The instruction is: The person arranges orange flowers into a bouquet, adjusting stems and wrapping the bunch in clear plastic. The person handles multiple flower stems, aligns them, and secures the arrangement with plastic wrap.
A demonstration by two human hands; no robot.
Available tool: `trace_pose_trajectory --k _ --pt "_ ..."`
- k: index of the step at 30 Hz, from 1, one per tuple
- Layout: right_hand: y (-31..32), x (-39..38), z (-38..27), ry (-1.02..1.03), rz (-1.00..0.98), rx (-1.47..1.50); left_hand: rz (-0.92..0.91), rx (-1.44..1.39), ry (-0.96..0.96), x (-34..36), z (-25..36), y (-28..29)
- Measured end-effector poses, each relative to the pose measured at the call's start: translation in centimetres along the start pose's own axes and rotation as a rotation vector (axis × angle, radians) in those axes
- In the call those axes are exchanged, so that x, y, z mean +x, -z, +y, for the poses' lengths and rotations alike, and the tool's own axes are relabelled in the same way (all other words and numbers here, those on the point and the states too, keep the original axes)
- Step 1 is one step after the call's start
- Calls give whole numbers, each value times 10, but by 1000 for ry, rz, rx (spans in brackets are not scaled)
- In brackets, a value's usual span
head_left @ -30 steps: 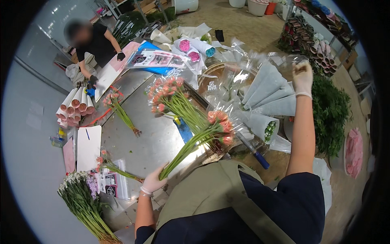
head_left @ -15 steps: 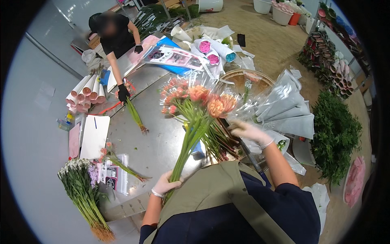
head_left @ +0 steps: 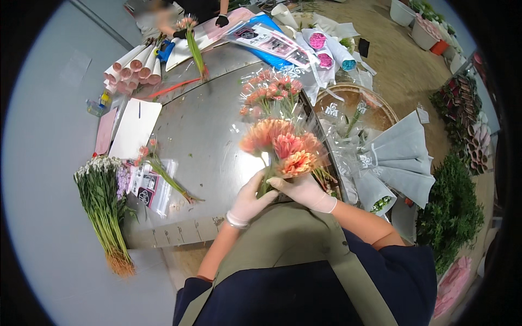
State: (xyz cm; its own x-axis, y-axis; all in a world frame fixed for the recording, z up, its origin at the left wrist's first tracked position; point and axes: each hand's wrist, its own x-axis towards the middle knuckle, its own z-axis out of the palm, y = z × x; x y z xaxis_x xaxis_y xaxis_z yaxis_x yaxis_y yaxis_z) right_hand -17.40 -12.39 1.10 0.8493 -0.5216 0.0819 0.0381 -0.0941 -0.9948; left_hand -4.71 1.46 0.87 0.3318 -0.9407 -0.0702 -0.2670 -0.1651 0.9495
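Note:
Close to my apron I hold a bunch of orange and pink gerbera-like flowers (head_left: 285, 144), heads pointing away from me. My left hand (head_left: 251, 202), in a white glove, is closed round the green stems just under the heads. My white-gloved right hand (head_left: 304, 191) closes on the bunch from the other side, its thumb across the stems. Most of the stems are hidden by my hands and apron. Beyond the bunch, more peach-coloured flowers (head_left: 266, 92) lie in clear wrap on the metal table (head_left: 201, 136).
Across the table a person in black gloves holds a flower bunch (head_left: 194, 51). White-flowered stems (head_left: 103, 212) and a small loose bunch (head_left: 168, 176) lie at left. Rolled paper cones (head_left: 133, 68) are at far left. Grey-wrapped bouquets (head_left: 394, 157) and a round basket (head_left: 380, 100) stand at right.
The held flowers have come nearer my body, and my left hand has moved up to the heads. My right hand has joined it. The other person's bunch has been raised upright.

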Motion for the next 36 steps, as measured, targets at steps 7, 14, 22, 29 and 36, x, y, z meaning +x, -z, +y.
trace_pose_trajectory --k 7,14,22,29,36 --pt "3 -16 -34 4 -64 -127 -80 -279 -37 -20 -8 1" --pt "-7 -26 -37 -50 -96 -175 -56 -310 -98 -33 0 8" --pt "-19 -30 -54 -36 -66 -122 -92 -601 58 -45 0 18" --pt "-34 -25 -40 17 31 -203 -146 -666 38 -46 -8 30" --pt "-45 -2 -26 -191 146 -20 197 -187 26 -35 -3 25"
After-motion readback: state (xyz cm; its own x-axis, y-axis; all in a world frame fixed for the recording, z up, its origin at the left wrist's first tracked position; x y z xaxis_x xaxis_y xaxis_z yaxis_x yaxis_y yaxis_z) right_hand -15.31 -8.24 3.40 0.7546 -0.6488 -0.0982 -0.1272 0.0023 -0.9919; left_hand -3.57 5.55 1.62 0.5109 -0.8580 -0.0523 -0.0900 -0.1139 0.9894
